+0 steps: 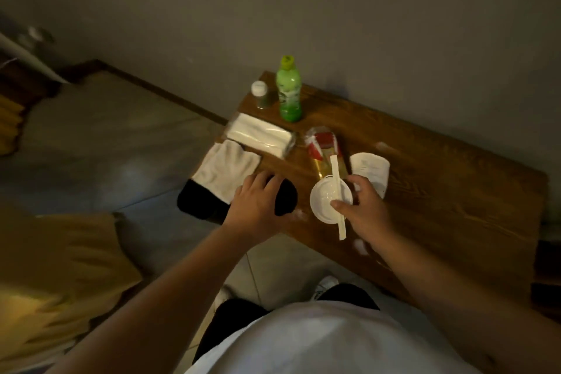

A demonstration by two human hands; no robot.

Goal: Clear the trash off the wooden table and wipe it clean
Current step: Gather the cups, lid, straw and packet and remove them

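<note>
risk of tipping the white lid (329,199) and wrapped chopsticks (337,191), pinched by the right hand (365,206) at the worktop (455,191) near edge, while the left hand (261,203), open, rests on the black bag (285,196).

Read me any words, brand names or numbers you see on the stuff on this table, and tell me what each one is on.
No text can be read in this picture.
Green bottle: its label shows pale shapes, too blurred to read.
Small white-capped jar: label too small and dark.
Red and yellow packet: print blurred.
Tissue pack: no text visible.
White cup and paper sleeve: no print visible.
</note>
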